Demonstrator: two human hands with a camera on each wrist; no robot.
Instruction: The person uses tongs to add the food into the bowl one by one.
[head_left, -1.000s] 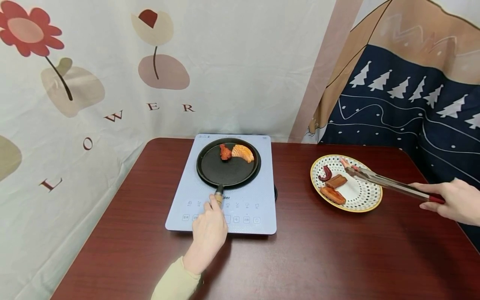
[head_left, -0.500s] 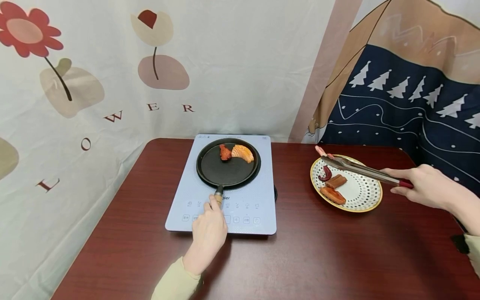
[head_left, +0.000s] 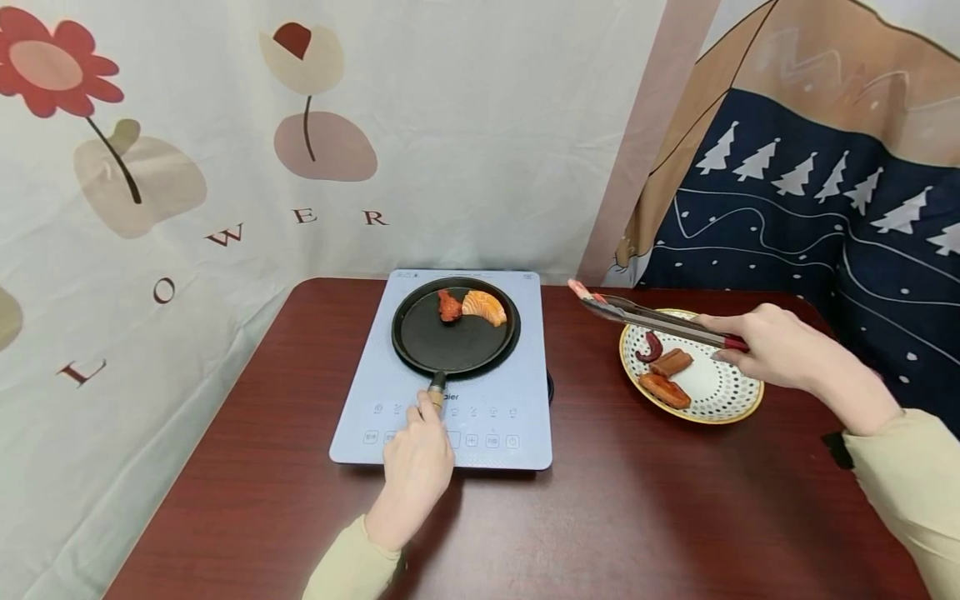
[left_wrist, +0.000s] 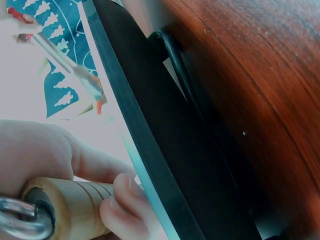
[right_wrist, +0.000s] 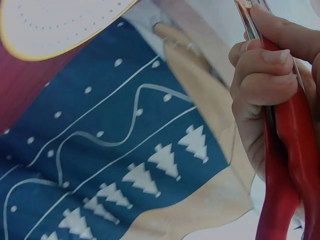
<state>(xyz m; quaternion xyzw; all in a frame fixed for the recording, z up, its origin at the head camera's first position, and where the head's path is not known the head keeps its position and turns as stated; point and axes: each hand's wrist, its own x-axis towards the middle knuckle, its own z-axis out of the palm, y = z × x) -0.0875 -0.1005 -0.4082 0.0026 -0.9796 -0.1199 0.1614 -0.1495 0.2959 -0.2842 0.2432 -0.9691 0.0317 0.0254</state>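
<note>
My left hand [head_left: 418, 454] grips the wooden handle [left_wrist: 82, 205] of a black frying pan [head_left: 442, 346], its fingers curled round it in the left wrist view. In the pan lie a small reddish drumstick [head_left: 450, 306] and an orange salmon slice [head_left: 484, 307]. My right hand [head_left: 780, 346] holds metal tongs [head_left: 648, 319] by their red handles [right_wrist: 290, 160]. At the tongs' tips is a pink-and-white, shrimp-like piece [head_left: 582, 290], in the air between plate and pan. Below the tongs, the dotted plate [head_left: 723, 387] bears a dark red tentacle-like curl [head_left: 649, 347] and two brown meat pieces [head_left: 664, 390].
Under the pan is a pale blue induction cooker [head_left: 510, 417], with a black cable [left_wrist: 175, 65] by its side. It stands on a dark red wooden table [head_left: 600, 517]. Behind the table hang a white printed curtain [head_left: 487, 167] and a navy cloth with trees [head_left: 757, 217].
My right hand has carried the tongs and the pink-and-white piece leftward, from over the plate to near the cooker's right side. My left hand and the pan have stayed put.
</note>
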